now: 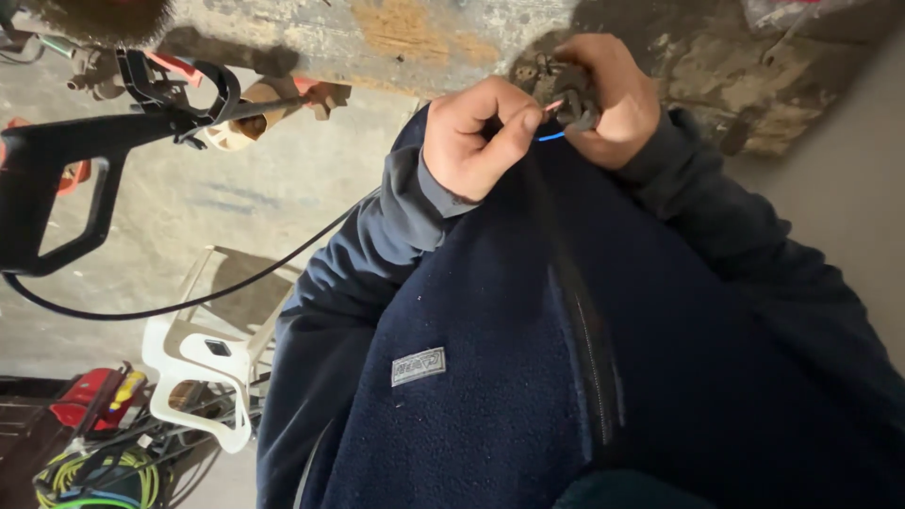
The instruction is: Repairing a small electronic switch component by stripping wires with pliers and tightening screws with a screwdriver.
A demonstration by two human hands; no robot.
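Observation:
Both my hands are raised close together in front of my dark blue fleece jacket. My right hand grips a small dark metal part with thin wires coming out of it. My left hand pinches one thin pinkish wire between thumb and forefinger, right beside the part. A thin blue wire shows just below, between the two hands. My fingers hide most of the part.
A worn, stained workbench edge runs across the top. A black power tool handle with a black cable hangs at the left. Lower left are a white plastic chair, red tools and a coiled green-yellow hose.

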